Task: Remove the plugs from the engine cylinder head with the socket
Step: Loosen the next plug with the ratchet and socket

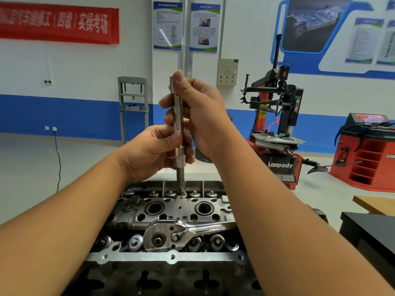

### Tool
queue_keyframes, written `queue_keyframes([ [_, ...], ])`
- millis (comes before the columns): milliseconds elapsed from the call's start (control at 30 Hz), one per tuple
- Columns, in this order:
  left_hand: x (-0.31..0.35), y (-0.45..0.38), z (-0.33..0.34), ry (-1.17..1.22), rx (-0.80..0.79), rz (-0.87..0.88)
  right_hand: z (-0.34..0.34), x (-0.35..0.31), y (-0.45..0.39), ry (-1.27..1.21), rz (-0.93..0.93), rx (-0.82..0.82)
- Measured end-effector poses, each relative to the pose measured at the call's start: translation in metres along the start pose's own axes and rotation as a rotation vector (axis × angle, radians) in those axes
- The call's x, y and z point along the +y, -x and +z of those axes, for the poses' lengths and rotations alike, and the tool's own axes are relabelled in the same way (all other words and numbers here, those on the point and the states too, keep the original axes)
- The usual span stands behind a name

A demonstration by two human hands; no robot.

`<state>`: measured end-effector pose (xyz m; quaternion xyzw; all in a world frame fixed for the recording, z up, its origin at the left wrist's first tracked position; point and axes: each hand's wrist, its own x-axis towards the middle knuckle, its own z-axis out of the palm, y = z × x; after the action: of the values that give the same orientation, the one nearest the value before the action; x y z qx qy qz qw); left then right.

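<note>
Nearest the camera, two bare forearms reach in from the lower corners toward the middle of the scene. Under them sits the engine cylinder head (171, 212), a grey metal casting with two round open bores side by side and rows of valve springs along its near and far edges. A chrome ratchet wrench (171, 233) lies flat across the near part of the head, its round end pointing left and its handle running right under the right forearm.

Above the head, both hands hold a long socket extension (179, 124) upright. The right hand (198, 116) has its grip clenched around the upper part of the bar, with the thumb pressed against the top end. The left hand (154, 150) grasps the bar lower down, thumb and fingers pinching it just above the socket (179, 161), a wider collar on the shaft. Below the socket a thinner shaft runs down to the far row of the head, where its tip meets a small toothed plug (181, 192) between the valve springs.

Far behind, a red banner (57, 22) hangs on the wall at left, and a red and black tyre changer (282, 129) stands at right.
</note>
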<state>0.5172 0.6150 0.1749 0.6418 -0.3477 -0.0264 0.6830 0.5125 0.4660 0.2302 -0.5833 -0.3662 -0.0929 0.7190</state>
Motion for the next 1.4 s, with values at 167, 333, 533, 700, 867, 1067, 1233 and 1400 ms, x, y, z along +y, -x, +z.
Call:
queue_keyframes([
  [167,-0.004,0.015,0.005,0.001,0.08,0.003,0.003,-0.002,0.002,-0.024,0.031,-0.03],
  [333,-0.013,0.033,0.003,0.024,0.114,-0.031,0.004,0.0,0.003,-0.095,0.077,-0.126],
  [533,-0.013,0.038,0.001,-0.251,0.24,-0.035,-0.001,0.002,0.0,-0.117,0.031,-0.077],
  [700,-0.012,0.046,-0.003,-0.606,0.218,-0.112,0.0,0.002,0.002,-0.171,0.066,-0.089],
  [867,-0.011,0.045,0.005,-0.82,0.066,-0.239,0.0,-0.001,0.001,-0.168,0.262,-0.022],
  [1067,-0.015,0.042,0.007,-0.858,-0.005,-0.239,0.005,-0.001,0.003,-0.15,0.394,-0.087],
  [1233,-0.02,0.038,0.004,-0.712,0.035,-0.197,0.009,-0.002,0.002,-0.249,0.318,-0.02],
  [1400,-0.019,0.039,0.005,-0.723,0.034,-0.143,0.004,-0.007,0.002,-0.332,0.186,0.014],
])
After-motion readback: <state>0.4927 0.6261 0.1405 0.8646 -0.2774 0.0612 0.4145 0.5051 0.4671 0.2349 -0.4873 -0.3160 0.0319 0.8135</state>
